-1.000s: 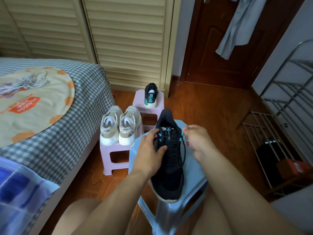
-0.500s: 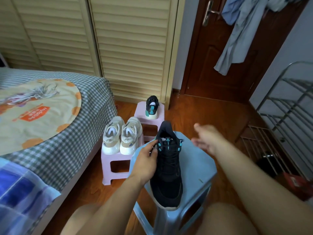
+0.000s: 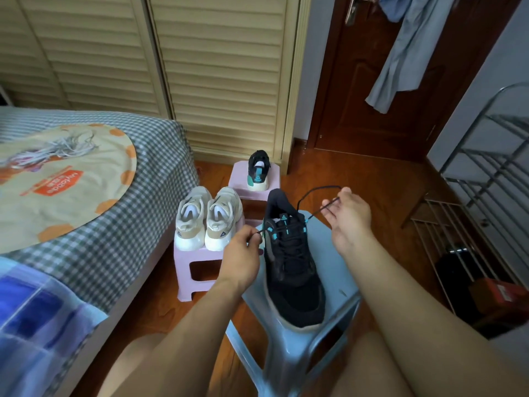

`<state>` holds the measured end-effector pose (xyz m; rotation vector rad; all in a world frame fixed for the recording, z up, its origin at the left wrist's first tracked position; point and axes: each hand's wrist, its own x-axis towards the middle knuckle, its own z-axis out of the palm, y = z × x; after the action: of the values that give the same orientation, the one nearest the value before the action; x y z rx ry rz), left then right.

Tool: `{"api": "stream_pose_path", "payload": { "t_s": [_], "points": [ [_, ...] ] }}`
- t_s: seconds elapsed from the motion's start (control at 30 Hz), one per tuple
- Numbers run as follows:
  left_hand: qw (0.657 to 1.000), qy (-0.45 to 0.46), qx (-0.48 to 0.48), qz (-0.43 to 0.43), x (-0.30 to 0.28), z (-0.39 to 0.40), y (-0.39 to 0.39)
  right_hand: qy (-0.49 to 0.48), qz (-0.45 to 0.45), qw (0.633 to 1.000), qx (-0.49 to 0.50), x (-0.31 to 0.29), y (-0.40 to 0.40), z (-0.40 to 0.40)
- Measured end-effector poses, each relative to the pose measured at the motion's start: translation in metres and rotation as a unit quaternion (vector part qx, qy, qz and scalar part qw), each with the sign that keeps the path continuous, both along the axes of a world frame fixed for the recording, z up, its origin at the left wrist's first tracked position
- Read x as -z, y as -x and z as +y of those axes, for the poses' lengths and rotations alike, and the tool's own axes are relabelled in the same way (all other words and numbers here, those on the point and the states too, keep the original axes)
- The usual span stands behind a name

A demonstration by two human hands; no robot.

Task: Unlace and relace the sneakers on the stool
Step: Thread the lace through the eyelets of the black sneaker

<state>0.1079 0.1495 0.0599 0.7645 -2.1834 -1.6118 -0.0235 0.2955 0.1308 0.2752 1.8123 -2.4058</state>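
A black sneaker (image 3: 292, 262) with teal eyelets lies on the light blue stool (image 3: 329, 262), its toe toward me. My left hand (image 3: 243, 253) pinches one end of the black lace (image 3: 317, 196) at the shoe's left side, by the top eyelets. My right hand (image 3: 347, 216) is raised right of the shoe's collar and holds the other lace end, which loops up from the top right eyelet. The matching black sneaker (image 3: 257, 170) stands on a pink stool (image 3: 239, 181) farther back.
A pair of beige sneakers (image 3: 207, 219) sits on a nearer pink stool (image 3: 194, 265) by the bed (image 3: 137, 202). Pale loose laces (image 3: 60, 146) lie on the bed. A metal rack (image 3: 481, 202) stands to the right, a wooden door (image 3: 369, 96) behind.
Both hands left the tongue and drew apart, pulling the lace ends out to either side. My right hand moved up and right with its lace end. The view tilted up.
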Motion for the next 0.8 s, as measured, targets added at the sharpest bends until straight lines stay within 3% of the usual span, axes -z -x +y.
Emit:
{"api": "stream_pose_path", "payload": {
  "t_s": [0.03,0.13,0.27,0.37,0.47,0.63,0.7,0.73,0.8],
  "points": [
    [1.000,-0.003,-0.004,0.000,-0.001,0.000,0.000,0.017,-0.038,0.999,0.000,0.004,0.000,0.002],
    [1.000,0.016,-0.024,0.012,-0.002,-0.003,0.003,-0.060,-0.119,0.986,-0.099,0.029,-0.003,0.007],
    [0.999,0.015,-0.030,0.017,-0.009,-0.013,0.008,-0.103,-0.068,0.968,-0.217,0.045,-0.012,0.014],
    [0.991,-0.127,-0.038,0.035,-0.013,-0.013,0.012,-0.167,0.000,0.953,-0.252,0.047,-0.022,0.014],
    [0.957,-0.278,-0.049,0.064,-0.019,-0.012,0.017,-0.227,0.047,0.941,-0.247,0.049,-0.031,0.013],
    [0.924,-0.364,-0.071,0.097,-0.019,-0.015,0.018,-0.251,0.032,0.939,-0.235,0.050,-0.040,0.010],
    [0.931,-0.347,-0.081,0.082,-0.017,-0.015,0.017,-0.271,0.042,0.931,-0.239,0.046,-0.043,0.010],
    [0.949,-0.295,-0.094,0.059,-0.014,-0.016,0.015,-0.267,0.041,0.933,-0.239,0.044,-0.044,0.010],
    [0.990,-0.074,-0.123,-0.011,-0.010,-0.015,0.007,-0.235,0.023,0.944,-0.231,0.041,-0.045,0.011]
  ]
}}
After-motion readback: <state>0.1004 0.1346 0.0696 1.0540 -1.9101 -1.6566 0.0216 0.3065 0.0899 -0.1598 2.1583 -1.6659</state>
